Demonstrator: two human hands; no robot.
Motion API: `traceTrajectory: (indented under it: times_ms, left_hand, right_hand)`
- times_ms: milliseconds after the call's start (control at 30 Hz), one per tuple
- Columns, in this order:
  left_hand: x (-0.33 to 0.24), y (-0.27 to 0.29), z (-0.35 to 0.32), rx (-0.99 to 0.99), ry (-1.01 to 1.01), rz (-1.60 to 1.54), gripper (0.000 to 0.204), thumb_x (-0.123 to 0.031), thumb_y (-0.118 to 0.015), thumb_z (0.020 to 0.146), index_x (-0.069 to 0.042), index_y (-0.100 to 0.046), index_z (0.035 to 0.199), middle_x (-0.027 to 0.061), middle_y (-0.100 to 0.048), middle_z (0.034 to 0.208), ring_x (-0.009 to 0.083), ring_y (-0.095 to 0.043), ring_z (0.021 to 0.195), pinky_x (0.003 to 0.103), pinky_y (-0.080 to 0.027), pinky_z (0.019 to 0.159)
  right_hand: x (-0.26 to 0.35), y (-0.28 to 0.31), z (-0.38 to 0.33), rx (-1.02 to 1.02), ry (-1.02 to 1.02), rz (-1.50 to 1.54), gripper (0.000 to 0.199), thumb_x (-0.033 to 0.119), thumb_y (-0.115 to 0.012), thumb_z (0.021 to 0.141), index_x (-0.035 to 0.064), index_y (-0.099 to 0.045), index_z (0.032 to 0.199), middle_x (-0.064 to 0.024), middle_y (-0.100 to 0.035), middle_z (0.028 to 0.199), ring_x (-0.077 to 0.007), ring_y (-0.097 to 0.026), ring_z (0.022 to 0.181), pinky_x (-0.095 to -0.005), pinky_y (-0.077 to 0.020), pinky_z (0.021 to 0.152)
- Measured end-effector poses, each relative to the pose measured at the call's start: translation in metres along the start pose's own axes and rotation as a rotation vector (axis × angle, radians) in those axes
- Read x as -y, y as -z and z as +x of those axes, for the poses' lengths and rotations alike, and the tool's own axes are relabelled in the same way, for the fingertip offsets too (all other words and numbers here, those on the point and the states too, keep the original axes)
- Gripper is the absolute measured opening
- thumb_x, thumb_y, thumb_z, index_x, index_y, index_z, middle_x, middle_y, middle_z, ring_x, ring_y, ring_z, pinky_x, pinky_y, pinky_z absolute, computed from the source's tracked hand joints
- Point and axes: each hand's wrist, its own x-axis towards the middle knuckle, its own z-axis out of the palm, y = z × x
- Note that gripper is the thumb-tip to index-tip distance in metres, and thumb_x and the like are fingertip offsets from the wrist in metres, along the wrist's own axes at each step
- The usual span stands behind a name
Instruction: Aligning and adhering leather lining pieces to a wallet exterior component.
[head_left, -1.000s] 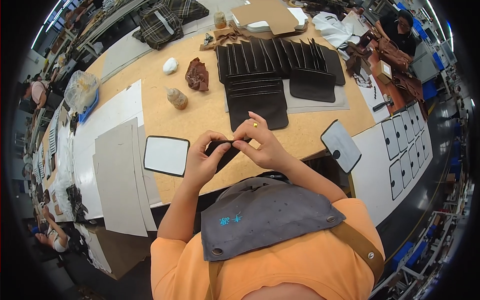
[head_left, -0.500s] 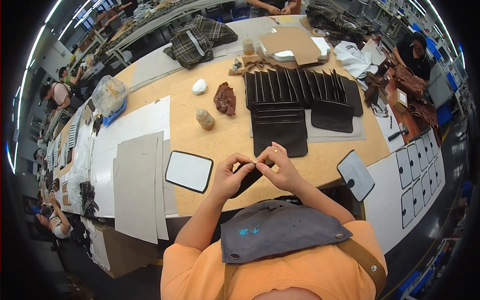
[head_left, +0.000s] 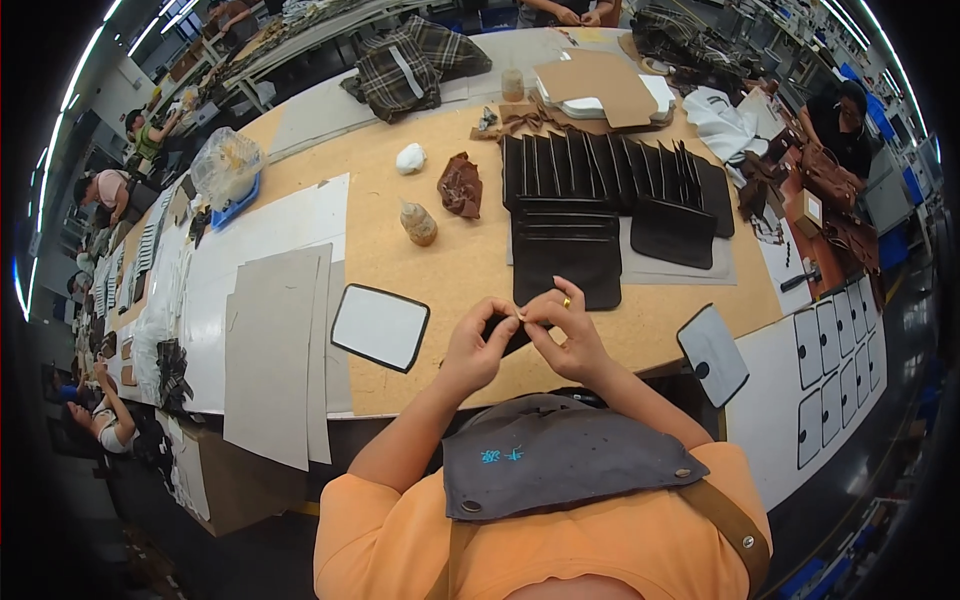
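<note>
Both hands meet over the near edge of the table. My left hand (head_left: 478,345) is closed on a small black leather piece (head_left: 515,344), thumb and fingers pinching its upper edge. Against the left fingertips, my right hand (head_left: 568,338) pinches the same edge; a ring shows on one finger. Most of the piece is hidden by the hands. Just beyond them lies a black leather panel with card slots (head_left: 568,262). To the left rests a white panel with a black border (head_left: 380,327), and a similar panel with a black round tab (head_left: 713,355) sits at the right edge.
Standing black leather pieces (head_left: 600,170) fill the far middle. A small bottle (head_left: 418,225), crumpled brown leather (head_left: 460,187) and a white wad (head_left: 410,158) lie left of them. Grey sheets (head_left: 275,360) overhang the near left edge. Other people sit around the room.
My right fingers have shifted at the pinched edge, and less of the black leather piece shows below the hands. The whole view has moved slightly.
</note>
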Motion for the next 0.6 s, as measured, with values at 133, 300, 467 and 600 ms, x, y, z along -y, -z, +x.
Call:
traceTrajectory:
  times_ms: [133, 300, 467, 600]
  left_hand:
    - [-0.017, 0.026, 0.001, -0.009, -0.028, -0.183, 0.006, -0.008, -0.053, 0.092, -0.004, -0.049, 0.096, -0.0008, -0.052, 0.089, 0.0058, -0.046, 0.081, 0.020, -0.038, 0.075]
    - [-0.014, 0.039, 0.003, 0.016, 0.046, -0.262, 0.008, -0.009, -0.054, 0.092, -0.004, -0.048, 0.095, 0.0004, -0.052, 0.090, 0.0064, -0.047, 0.083, 0.020, -0.038, 0.077]
    - [-0.014, 0.033, 0.004, 0.020, 0.056, -0.263, 0.011, -0.012, -0.056, 0.091, -0.004, -0.049, 0.094, 0.0020, -0.051, 0.089, 0.0078, -0.046, 0.081, 0.020, -0.037, 0.074]
    - [-0.011, 0.031, 0.007, 0.056, 0.053, -0.273, 0.009, -0.009, -0.055, 0.091, -0.004, -0.049, 0.095, 0.0008, -0.054, 0.092, 0.0066, -0.048, 0.084, 0.020, -0.038, 0.078]
  right_hand:
    - [0.006, 0.025, 0.009, 0.082, 0.051, -0.001, 0.009, 0.007, -0.062, 0.079, 0.0108, -0.058, 0.085, 0.0013, -0.056, 0.085, -0.0139, -0.056, 0.089, -0.0428, -0.0168, 0.106]
    - [0.007, 0.033, 0.005, 0.101, -0.023, -0.088, 0.007, 0.009, -0.062, 0.080, 0.0109, -0.059, 0.087, 0.0012, -0.058, 0.087, -0.0146, -0.056, 0.093, -0.0438, -0.0156, 0.108]
    - [0.018, 0.022, 0.005, 0.087, 0.008, -0.128, 0.012, 0.009, -0.066, 0.078, 0.0097, -0.062, 0.089, -0.0011, -0.059, 0.088, -0.0165, -0.057, 0.096, -0.0439, -0.0173, 0.108]
    - [0.013, 0.015, 0.003, 0.057, 0.046, -0.147, 0.009, 0.016, -0.066, 0.080, 0.0102, -0.062, 0.087, -0.0005, -0.059, 0.081, -0.0153, -0.057, 0.085, -0.0436, -0.0229, 0.104]
